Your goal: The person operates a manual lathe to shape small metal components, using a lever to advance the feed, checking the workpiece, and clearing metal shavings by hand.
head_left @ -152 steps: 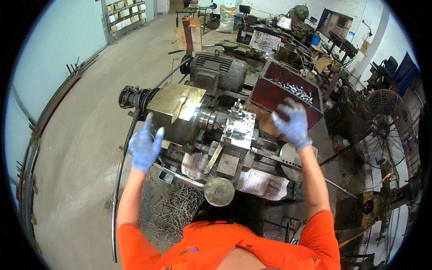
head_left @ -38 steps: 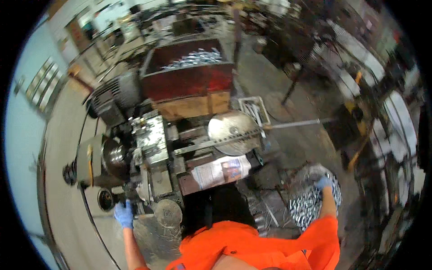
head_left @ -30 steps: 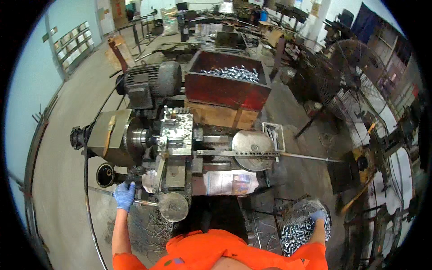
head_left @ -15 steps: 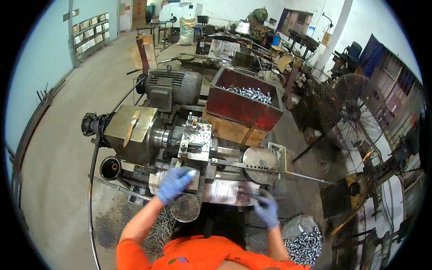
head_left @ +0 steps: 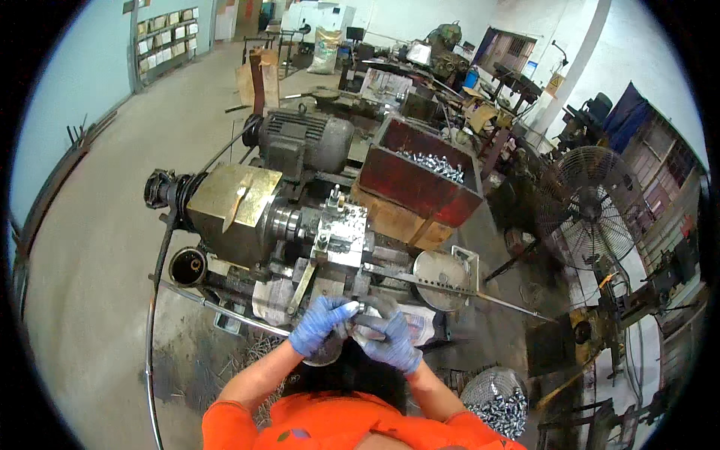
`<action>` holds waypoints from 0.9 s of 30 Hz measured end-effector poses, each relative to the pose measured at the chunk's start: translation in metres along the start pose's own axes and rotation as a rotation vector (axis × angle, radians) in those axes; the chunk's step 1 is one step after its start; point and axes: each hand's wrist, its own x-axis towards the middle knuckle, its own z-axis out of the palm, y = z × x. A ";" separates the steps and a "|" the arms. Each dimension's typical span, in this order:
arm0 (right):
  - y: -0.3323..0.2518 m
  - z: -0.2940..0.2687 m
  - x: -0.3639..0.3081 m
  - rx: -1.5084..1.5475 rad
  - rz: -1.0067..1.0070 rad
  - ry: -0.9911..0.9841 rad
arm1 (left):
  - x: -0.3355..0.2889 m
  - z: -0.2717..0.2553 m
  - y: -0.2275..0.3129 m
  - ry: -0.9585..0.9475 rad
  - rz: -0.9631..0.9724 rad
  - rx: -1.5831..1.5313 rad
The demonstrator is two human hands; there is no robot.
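I've got left hand and right hand together, fingers curled, grip impossible to tell, the lathe chuck far-left, nearer the left.

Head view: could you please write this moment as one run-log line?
left hand and right hand: gloved, together | between them: too hidden to tell | wire basket: metal pieces inside | red bin: shiny parts inside

From a distance I saw at the right a round fan, and beyond it a dark blue cloth. Far back, a pale sack stood on the floor. At the left, I saw a rack on the pale wall, and long bars along its foot.
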 end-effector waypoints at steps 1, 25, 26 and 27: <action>0.000 -0.001 0.000 -0.049 -0.006 -0.043 | 0.000 -0.001 0.008 -0.015 -0.009 0.137; -0.006 0.026 0.084 -0.167 -0.299 -0.394 | 0.000 -0.070 0.035 0.191 0.006 0.661; -0.007 0.026 0.086 -0.163 -0.301 -0.401 | 0.000 -0.069 0.037 0.194 -0.003 0.637; -0.008 0.026 0.087 -0.161 -0.303 -0.407 | 0.000 -0.068 0.040 0.195 -0.013 0.614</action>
